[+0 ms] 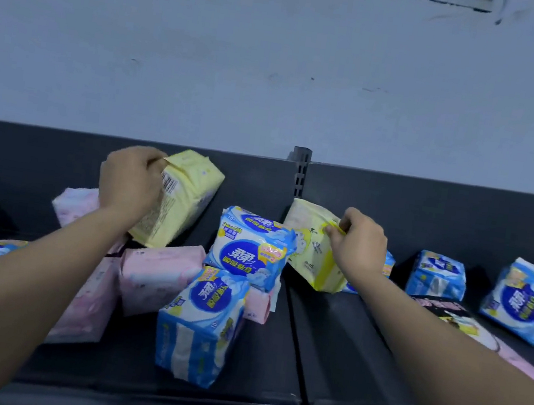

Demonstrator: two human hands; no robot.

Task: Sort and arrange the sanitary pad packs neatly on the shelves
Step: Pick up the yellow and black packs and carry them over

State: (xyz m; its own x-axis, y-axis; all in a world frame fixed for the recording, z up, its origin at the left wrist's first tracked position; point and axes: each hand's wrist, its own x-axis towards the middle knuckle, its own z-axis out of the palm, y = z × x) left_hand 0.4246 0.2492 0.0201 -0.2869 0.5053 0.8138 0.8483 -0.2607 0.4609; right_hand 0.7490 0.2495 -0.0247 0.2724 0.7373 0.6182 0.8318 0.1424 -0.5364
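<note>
Left hand is clamped on the upper end of a plain yellow pack, held tilted and lifted clear of the dark shelf, barcode side toward the camera. Right hand is pinched shut on the top edge of a second yellow pack, paler and printed, whose lower corner looks to be touching or just above the shelf.

Between the hands, two blue packs lean on each other, one upright at the front, one propped behind. Pink packs lie jumbled below the left hand. More blue packs sit scattered to the right, near a dark pack lying flat.

Judgement: the sort is early. Colours are mixed and nothing stands in rows; only the yellows are being gathered. Packs look soft, light and crinkly-wrapped.
</note>
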